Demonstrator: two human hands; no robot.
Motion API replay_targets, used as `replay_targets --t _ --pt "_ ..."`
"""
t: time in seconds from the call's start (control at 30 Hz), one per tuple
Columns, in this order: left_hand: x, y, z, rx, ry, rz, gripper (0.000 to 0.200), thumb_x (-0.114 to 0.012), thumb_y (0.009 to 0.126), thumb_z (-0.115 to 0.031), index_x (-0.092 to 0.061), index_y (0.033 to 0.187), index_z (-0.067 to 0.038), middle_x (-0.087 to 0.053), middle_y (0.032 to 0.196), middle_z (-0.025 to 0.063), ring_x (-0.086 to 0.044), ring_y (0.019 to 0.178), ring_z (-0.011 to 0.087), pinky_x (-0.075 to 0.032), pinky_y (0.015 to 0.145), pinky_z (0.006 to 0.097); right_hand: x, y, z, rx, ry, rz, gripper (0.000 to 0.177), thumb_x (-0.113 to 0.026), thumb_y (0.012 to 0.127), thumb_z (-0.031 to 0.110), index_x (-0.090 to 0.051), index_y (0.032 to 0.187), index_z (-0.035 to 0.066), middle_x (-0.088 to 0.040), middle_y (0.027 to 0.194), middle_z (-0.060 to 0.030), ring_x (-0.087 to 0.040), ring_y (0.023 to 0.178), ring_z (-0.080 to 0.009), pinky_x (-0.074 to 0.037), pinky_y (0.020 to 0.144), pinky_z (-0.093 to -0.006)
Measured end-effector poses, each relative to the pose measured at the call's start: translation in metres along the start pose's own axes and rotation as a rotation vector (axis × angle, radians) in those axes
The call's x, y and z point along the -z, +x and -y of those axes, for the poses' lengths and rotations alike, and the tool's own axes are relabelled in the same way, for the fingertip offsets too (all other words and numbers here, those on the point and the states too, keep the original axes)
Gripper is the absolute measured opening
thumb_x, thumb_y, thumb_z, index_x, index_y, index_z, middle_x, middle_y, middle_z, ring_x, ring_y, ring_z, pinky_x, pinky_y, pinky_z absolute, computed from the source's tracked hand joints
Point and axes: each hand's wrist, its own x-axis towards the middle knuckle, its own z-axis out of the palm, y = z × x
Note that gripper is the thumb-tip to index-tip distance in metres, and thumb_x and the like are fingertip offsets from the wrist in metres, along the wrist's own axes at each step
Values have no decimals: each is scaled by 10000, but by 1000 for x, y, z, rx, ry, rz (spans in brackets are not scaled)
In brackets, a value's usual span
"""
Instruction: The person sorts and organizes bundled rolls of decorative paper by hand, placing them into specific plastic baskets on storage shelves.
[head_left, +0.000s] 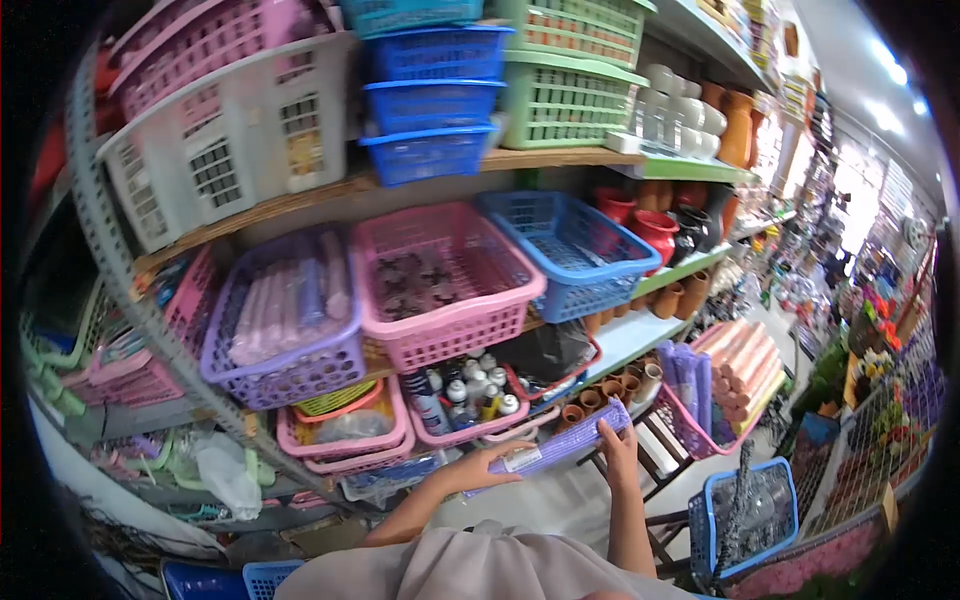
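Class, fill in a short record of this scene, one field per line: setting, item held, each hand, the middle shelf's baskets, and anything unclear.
Setting: indoor shelving stacked with plastic baskets
Item held: purple roll with a white label
Left hand: holding the roll near the label
Right hand: gripping the roll's far end
Middle shelf, left to right: purple basket of wrapped rolls, pink basket, blue basket
Unclear: what the small dark items in the pink basket are
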Motion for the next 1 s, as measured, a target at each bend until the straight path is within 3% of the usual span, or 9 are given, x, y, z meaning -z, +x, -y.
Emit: replay_targets --t 0.13,0.2,0.33,0.4,0.6,0.67,0.73,0.77,1.0 --pt "29 -56 -10 -65 125 -107 615 -688 826 -206 -416 1375 -144 -456 1377 89 -463 1231 216 -372 1021 355 -72 -16 1 29 135 77 545 -607 885 164 -374 1374 98 -566 1083 -21 -584 900 -126 -497 706 -266" --pt "37 -81 -18 0 113 -196 600 -682 831 -202 -422 1369 -140 -482 1346 101 -491 1195 228 -387 1003 356 -93 -20 -21 -7 186 117 647 -605 887 172 -271 1439 126 -531 1163 -56 -554 900 -119 -504 744 -277" --pt "54 -115 -36 -67 3 -387 619 -674 838 -175 -389 1383 -109 -508 1295 125 -507 1171 227 -398 988 361 -163 -65 -37 -192 235 396 615 -617 880 162 -283 1386 57 -507 1209 -100 -546 1064 -197 -531 810 -384" --pt "63 -130 -49 -70 11 -395 659 -672 838 -160 -345 1407 -94 -474 1333 131 -478 1209 235 -376 1011 365 -197 -90 -34 -132 98 593 584 -628 868 106 -323 1363 48 -517 1191 -90 -544 1062 -187 -518 827 -348" --pt "92 -176 -87 -161 138 -397 722 -644 844 -171 -258 1449 -87 -379 1412 177 -396 1290 284 -327 1050 388 -255 -103 -9 -90 125 535 463 -606 885 105 -402 1296 45 -553 1131 -58 -565 982 -140 -494 775 -275" --pt "106 -191 -94 -153 134 -448 678 -654 833 -194 -334 1424 -101 -394 1409 160 -394 1292 295 -322 1059 394 -271 -105 17 -126 102 515 407 -564 911 151 -415 1278 58 -562 1105 -55 -576 948 -135 -499 740 -266" --pt "126 -206 -109 -207 566 -569 583 -653 816 -137 -453 1363 -110 -442 1387 112 -405 1290 258 -315 1065 383 -284 -95 23 -114 165 491 399 -556 917 162 -411 1276 66 -561 1096 -54 -577 937 -129 -499 725 -256" --pt "129 -211 -123 -215 450 -695 437 -638 814 -131 -570 1245 -102 -513 1319 98 -455 1247 264 -338 1051 396 -291 -92 33 -69 179 491 398 -553 921 174 -405 1276 73 -562 1078 -50 -573 920 -125 -494 735 -267" --pt "217 -233 -139 -271 912 -1123 242 -605 821 -104 -623 1059 -64 -607 1107 116 -554 1063 295 -415 943 385 -347 -34 79 19 -199 606 464 -543 927 348 -523 1207 -23 -591 949 -57 -523 814 -101 -431 707 -255"
